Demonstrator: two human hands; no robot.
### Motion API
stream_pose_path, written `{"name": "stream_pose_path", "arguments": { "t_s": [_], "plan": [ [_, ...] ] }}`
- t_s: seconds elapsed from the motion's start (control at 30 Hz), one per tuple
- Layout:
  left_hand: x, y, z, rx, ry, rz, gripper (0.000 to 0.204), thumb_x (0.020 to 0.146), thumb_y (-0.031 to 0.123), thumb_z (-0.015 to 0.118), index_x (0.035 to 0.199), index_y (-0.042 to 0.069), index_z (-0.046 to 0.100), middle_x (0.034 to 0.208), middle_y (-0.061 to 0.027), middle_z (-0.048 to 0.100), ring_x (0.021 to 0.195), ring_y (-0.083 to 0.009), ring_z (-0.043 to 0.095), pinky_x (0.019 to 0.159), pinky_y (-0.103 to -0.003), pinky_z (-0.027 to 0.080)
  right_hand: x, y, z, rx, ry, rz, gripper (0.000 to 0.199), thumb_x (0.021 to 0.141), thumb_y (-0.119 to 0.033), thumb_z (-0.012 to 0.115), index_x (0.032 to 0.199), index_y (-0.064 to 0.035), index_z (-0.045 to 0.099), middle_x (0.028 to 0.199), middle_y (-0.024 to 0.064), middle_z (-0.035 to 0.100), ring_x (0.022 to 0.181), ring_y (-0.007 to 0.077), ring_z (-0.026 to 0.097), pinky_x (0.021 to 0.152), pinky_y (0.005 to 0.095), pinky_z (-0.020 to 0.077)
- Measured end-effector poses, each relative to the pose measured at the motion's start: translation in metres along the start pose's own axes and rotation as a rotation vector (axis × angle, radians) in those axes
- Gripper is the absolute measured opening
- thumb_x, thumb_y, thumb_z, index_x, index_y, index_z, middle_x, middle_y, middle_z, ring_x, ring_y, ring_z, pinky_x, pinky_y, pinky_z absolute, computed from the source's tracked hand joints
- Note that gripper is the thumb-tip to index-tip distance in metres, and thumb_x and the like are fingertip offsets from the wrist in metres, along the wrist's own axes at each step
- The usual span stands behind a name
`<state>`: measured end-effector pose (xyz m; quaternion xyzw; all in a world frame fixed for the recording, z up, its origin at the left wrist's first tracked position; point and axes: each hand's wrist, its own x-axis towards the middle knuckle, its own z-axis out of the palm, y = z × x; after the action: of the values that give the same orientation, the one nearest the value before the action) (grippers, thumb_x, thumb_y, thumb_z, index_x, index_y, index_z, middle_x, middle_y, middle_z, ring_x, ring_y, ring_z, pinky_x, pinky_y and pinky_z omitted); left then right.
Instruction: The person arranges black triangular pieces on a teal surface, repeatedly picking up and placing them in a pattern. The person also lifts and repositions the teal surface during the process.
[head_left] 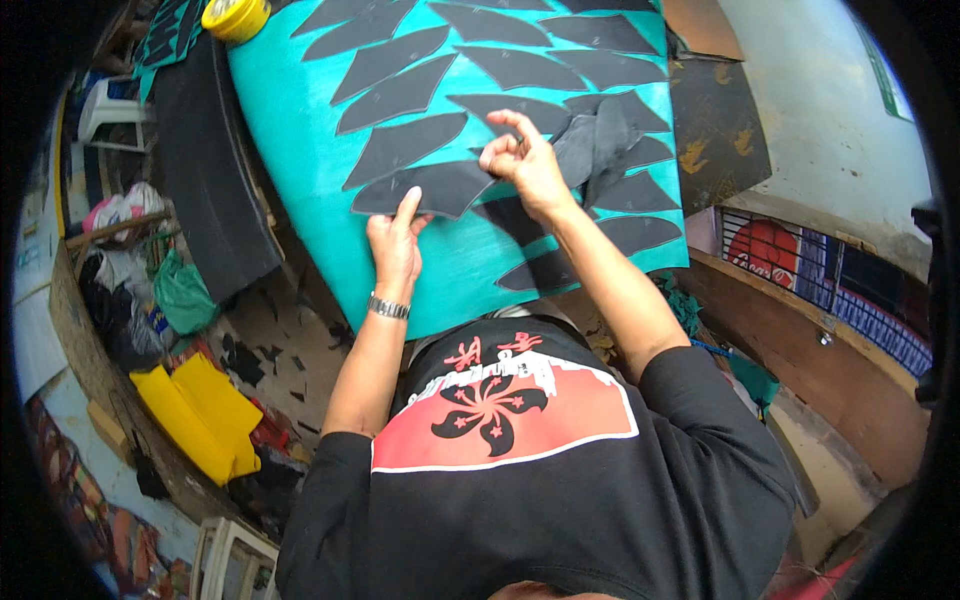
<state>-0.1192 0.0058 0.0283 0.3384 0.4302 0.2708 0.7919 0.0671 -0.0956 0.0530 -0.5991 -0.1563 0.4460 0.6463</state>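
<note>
A round yellow tin [236, 17] sits at the teal sheet's [300, 120] top left corner. On that sheet on the bench, the left hand [396, 243] presses a dark leaf-shaped cutout [425, 188] flat, forefinger extended. The right hand [527, 160] pinches loose dark cutouts [595, 145] just beside it.

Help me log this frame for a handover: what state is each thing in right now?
Teal sheet: lying flat, mostly covered with dark cut-outs.
Dark leaf-shaped piece: flat on the sheet, pressed by the left hand.
Loose dark pieces: bunched, lifted in the right hand.
Yellow tub: lid on, at the sheet's far corner.
</note>
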Motion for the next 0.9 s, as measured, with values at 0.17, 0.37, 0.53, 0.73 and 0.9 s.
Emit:
{"name": "stream_pose_path", "arguments": {
  "t_s": [0.17,0.37,0.53,0.73,0.9],
  "plan": [
    [0.011,0.002,-0.019,0.176,0.108,0.069,0.022,0.088,0.008,0.075,0.106,-0.001,0.069,0.101,-0.0075,0.071,0.082,-0.015,0.068,0.062,-0.03,0.061,0.028,0.01,0.005,-0.41,-0.041,-0.052,0.079,0.077,0.015,0.069,0.146,-0.0094,0.04,0.09,0.0033,0.06,0.085,0.0103,0.06,0.078,0.0254,0.0505],
    [0.009,0.009,-0.028,0.299,0.159,0.086,0.02,0.086,0.008,0.077,0.101,-0.002,0.07,0.096,-0.0078,0.071,0.078,-0.0142,0.068,0.06,-0.03,0.061,0.041,0.012,0.01,-0.58,-0.042,-0.132,0.085,0.073,0.009,0.076,0.147,-0.0158,0.042,0.092,0.0042,0.06,0.084,0.0137,0.061,0.08,0.0299,0.0525],
    [0.009,0.008,-0.036,0.256,0.166,0.106,0.021,0.086,0.009,0.077,0.102,-0.002,0.07,0.096,-0.008,0.071,0.076,-0.0148,0.068,0.06,-0.031,0.062,0.039,0.019,0.02,-0.631,-0.022,-0.2,0.085,0.072,0.006,0.079,0.146,-0.0157,0.043,0.097,0.0067,0.061,0.084,0.0169,0.061,0.08,0.0325,0.053],
    [0.012,0.002,-0.037,0.215,0.211,0.128,0.019,0.086,0.006,0.076,0.102,-0.002,0.069,0.096,-0.0082,0.071,0.077,-0.0158,0.068,0.061,-0.031,0.063,0.035,0.023,0.021,-0.699,0.002,-0.328,0.089,0.072,0.004,0.08,0.149,-0.0164,0.039,0.114,0.0116,0.059,0.089,0.0183,0.063,0.079,0.0322,0.055],
    [0.011,0.001,-0.034,0.194,0.225,0.158,0.02,0.087,0.005,0.076,0.104,-0.002,0.068,0.096,-0.0088,0.071,0.076,-0.0167,0.068,0.061,-0.031,0.063,0.033,0.024,0.004,-0.339,0.059,-0.279,0.085,0.078,0.013,0.068,0.151,-0.0153,0.034,0.118,0.0127,0.053,0.096,0.0155,0.065,0.079,0.0273,0.0559]
  ]
}}
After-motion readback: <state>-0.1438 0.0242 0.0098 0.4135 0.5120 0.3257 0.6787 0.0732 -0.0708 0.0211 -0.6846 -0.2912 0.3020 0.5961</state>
